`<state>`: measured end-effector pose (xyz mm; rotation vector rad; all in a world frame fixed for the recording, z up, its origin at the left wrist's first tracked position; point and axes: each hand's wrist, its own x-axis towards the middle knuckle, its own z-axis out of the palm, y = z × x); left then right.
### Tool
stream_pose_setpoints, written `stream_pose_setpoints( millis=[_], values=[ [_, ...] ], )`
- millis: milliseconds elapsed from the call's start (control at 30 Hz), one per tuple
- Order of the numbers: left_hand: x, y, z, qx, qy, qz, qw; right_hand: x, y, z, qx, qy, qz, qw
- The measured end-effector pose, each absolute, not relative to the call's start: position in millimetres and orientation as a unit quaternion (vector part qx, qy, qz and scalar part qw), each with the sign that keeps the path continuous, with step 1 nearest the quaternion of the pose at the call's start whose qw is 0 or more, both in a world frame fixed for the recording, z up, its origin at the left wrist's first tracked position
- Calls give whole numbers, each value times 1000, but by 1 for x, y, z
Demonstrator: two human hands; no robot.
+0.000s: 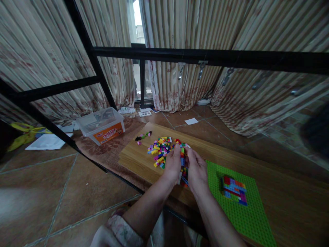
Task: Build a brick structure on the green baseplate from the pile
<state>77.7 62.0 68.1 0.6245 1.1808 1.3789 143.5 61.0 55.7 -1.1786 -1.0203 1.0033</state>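
Note:
My left hand (pixel 173 164) and my right hand (pixel 196 169) are close together above a pile of loose toy bricks (pixel 161 151) on a wooden board. Between my curled fingers shows a short row of toy bricks (pixel 182 157) in green, red and blue, with both hands closed about it. The fingertips are partly hidden. To the right of my right hand lies a green studded baseplate (pixel 253 206). On it stands a low block of joined, many-coloured bricks (pixel 234 189).
A clear plastic tub (pixel 100 124) with an orange label stands at the left. A few bricks (pixel 143 137) lie apart at the board's far left. A black metal frame (pixel 164 53) crosses in front of striped curtains. Papers (pixel 191 121) lie on the tiled floor.

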Motion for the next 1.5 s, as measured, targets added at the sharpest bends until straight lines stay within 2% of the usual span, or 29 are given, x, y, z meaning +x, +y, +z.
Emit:
stream_pose_setpoints(
  millis=[200,400,967,1267,1500],
  values=[
    [71,67,56,399,512,594,475,141,63,58,-497,-441,438,605],
    [74,65,59,451,541,580,409,137,63,53,-526,-485,342,610],
    [86,67,52,402,536,591,450,129,66,39,-533,-403,342,661],
    [86,65,54,407,556,586,427,126,66,40,-528,-365,364,675],
    [83,62,60,399,547,622,393,130,61,52,-514,-397,384,656]
  ],
)
